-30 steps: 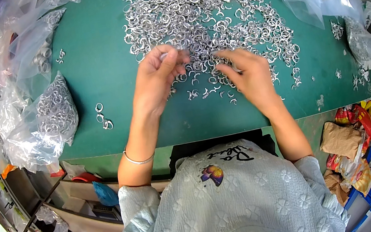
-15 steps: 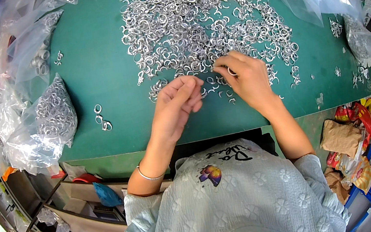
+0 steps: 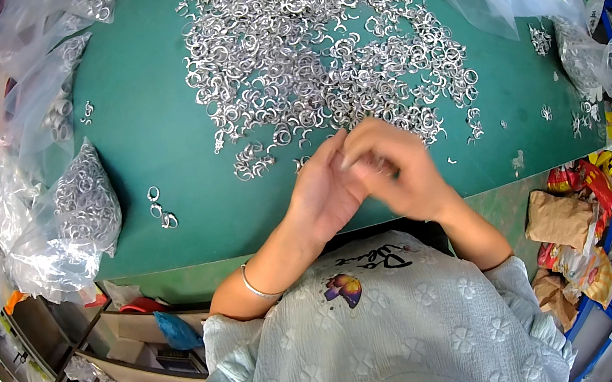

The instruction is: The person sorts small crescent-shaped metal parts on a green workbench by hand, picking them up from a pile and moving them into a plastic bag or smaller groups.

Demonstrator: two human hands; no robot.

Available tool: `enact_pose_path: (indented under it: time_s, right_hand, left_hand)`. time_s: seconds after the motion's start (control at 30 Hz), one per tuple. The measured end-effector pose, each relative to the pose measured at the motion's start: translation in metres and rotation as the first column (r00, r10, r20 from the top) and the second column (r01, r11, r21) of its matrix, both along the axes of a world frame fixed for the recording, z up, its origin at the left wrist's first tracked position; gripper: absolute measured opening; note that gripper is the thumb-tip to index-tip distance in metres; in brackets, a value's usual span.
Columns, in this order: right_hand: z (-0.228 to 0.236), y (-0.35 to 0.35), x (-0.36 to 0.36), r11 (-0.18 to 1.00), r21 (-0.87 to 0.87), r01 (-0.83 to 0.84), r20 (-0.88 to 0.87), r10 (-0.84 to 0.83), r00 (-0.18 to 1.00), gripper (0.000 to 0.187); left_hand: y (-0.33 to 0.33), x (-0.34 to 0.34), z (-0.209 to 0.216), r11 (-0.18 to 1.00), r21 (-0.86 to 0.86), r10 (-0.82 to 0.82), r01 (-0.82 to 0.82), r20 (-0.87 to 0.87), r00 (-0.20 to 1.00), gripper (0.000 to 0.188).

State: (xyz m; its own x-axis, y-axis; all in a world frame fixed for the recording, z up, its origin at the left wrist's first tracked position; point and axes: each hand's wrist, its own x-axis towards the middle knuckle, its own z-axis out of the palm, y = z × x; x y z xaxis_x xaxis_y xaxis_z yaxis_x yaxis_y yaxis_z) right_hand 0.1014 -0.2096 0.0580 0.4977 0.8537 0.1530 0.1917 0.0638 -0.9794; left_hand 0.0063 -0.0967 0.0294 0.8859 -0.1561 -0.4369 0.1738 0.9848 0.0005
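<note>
Covering the far middle of a green desk (image 3: 161, 110), loose silver rings (image 3: 295, 37) lie fanned out, probably for easy reach. At their near edge, the blurred right hand (image 3: 405, 173) curls across the palm of the left hand (image 3: 323, 196), perhaps so one steadies the other; whether their fingers pinch anything cannot be told. Half a second earlier, the two were apart. At left sits a clear bag (image 3: 85, 201) of similar rings.
</note>
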Motion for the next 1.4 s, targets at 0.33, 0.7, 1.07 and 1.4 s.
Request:
enact_pose_path:
  time_s: [0.33,0.7,1.07,1.4]
  right_hand:
    - [-0.023,0.013,0.077,0.856,-0.109,0.505,0.770,-0.248,0.587,0.016]
    - [-0.009,-0.011,0.088,0.966,-0.114,0.230,-0.596,-0.252,0.763,0.021]
    - [-0.031,0.023,0.093,0.880,-0.207,0.428,0.712,-0.165,0.683,0.017]
    - [-0.003,0.011,0.094,0.966,0.143,0.214,-0.916,0.047,0.399,0.011]
  left_hand:
    - [0.006,0.012,0.015,0.786,0.613,-0.015,0.072,-0.098,0.995,0.026]
    - [0.058,0.058,0.007,-0.798,0.602,-0.104,-0.016,-0.113,0.988,0.025]
    - [0.062,0.052,0.001,-0.572,0.817,-0.054,-0.074,0.052,0.997,0.011]
    - [0.078,0.027,0.009,0.500,0.854,-0.082,0.144,-0.119,0.989,0.017]
